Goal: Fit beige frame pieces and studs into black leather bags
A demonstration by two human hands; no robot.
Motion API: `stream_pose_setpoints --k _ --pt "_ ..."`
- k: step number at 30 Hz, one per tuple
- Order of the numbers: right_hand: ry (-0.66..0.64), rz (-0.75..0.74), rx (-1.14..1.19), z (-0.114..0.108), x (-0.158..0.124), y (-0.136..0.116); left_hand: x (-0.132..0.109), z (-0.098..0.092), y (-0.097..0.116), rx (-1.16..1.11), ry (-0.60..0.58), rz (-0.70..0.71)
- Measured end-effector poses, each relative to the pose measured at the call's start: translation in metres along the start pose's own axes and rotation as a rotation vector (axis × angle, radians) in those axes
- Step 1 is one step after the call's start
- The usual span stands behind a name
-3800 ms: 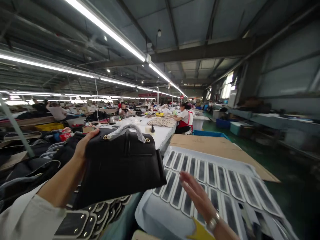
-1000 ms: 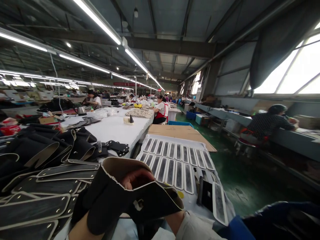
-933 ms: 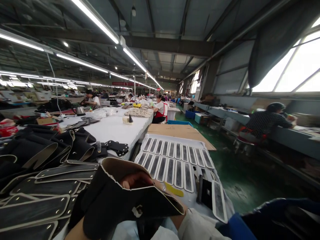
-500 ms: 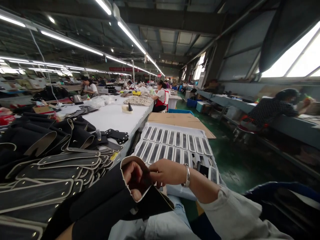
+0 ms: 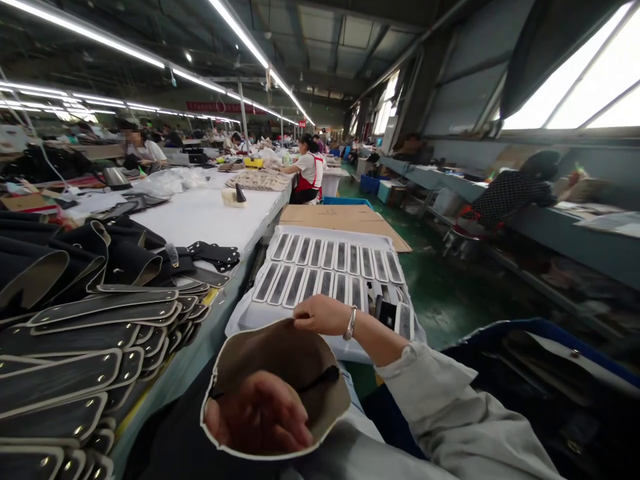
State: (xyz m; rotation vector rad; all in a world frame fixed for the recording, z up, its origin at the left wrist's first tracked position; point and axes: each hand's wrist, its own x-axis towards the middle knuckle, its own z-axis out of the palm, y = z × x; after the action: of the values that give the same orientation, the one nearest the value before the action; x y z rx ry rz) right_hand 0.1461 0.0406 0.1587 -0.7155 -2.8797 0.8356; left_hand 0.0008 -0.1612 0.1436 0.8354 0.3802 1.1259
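A black tube-shaped piece with a beige lining hangs at the bottom middle, its wide mouth facing me. My right hand, with a silver bracelet at the wrist, pinches the top of its rim. Inside the tube is my left hand, seen through the mouth. Its fingers bend loosely with the thumb apart, and I see nothing held in them. The left forearm is hidden by the black material. A dark strap-like bit shows against the lining on the right.
Stacked black strips with pale edges and metal studs and curled black pieces lie on the left table. Ahead, a white-covered surface bears rows of dark strips. A dark blue-rimmed container stands right. Co-workers sit farther off.
The tube's mouth has opened wider and turned more toward me. My right hand has moved from the side of the mouth to its upper rim. The view has shifted right.
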Motion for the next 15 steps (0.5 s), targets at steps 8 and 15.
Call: stream_pose_setpoints --k 8,15 --pt "-0.051 -0.01 0.483 0.046 -0.032 0.03 -0.002 -0.003 0.01 -0.015 0.589 0.318" --pt "-0.165 0.056 0.465 0.054 -0.047 0.02 0.015 0.001 0.023 0.042 0.839 0.502"
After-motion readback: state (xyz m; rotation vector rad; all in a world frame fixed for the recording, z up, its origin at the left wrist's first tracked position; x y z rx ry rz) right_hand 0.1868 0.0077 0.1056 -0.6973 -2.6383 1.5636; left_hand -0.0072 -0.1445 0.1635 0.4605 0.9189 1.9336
